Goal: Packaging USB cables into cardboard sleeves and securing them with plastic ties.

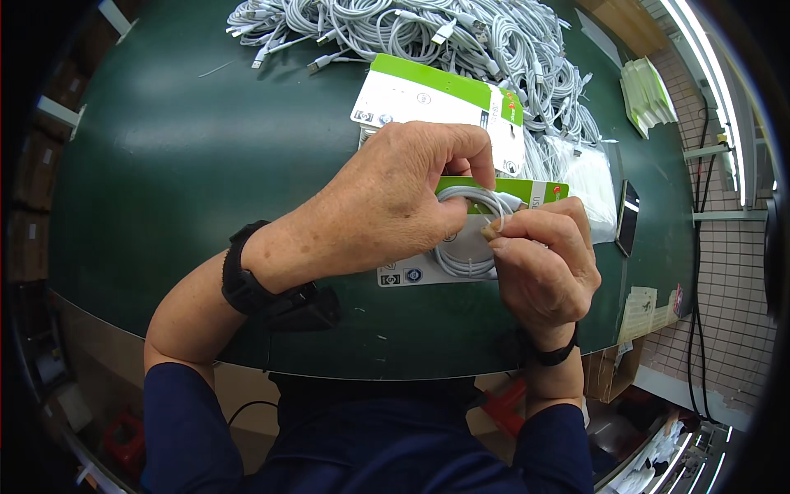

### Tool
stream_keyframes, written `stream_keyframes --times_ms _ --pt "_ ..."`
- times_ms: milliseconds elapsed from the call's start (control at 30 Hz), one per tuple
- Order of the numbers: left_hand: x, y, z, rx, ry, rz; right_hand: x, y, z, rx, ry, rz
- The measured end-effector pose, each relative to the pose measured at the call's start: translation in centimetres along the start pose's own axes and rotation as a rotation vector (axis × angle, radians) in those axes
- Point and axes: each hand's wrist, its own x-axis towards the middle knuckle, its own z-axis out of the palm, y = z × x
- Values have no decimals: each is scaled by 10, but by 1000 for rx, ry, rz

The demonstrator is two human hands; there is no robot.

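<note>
A coiled white USB cable [454, 262] lies on a green-and-white backing card [418, 270] near the middle of the table. My left hand [387, 193] is closed over the top of the coil, thumb and bent forefinger pinching it. From the right, my right hand [550, 263] pinches with thumb and fingertips at a thin white tie [502, 217] that loops round the cable strands. The coil's lower side crosses the card and seems fastened there by another tie. My left fingertips are partly hidden behind the hand.
A stack of similar cards [440, 95] lies just beyond my hands. Behind it spreads a big heap of white cables [346, 33]. To the right are a bundle of thin white strips [588, 177], a phone [628, 218] and more cards [646, 92]. The green table's [181, 206] front edge curves before me.
</note>
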Motion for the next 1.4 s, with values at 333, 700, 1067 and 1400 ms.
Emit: stream_keyframes --times_ms 333,700,1067,1400 --pt "0 1 1 -32 -21 -46 1 4 5 2 3 -16" --pt "1 1 3 85 -13 -44 4 3 6 -168 -160 -79" --pt "-1 3 4 1 -13 -36 -1 3 6 -52 -51 -26" --pt "-1 2 2 63 -20 -1 3 0 3 -108 -130 -44"
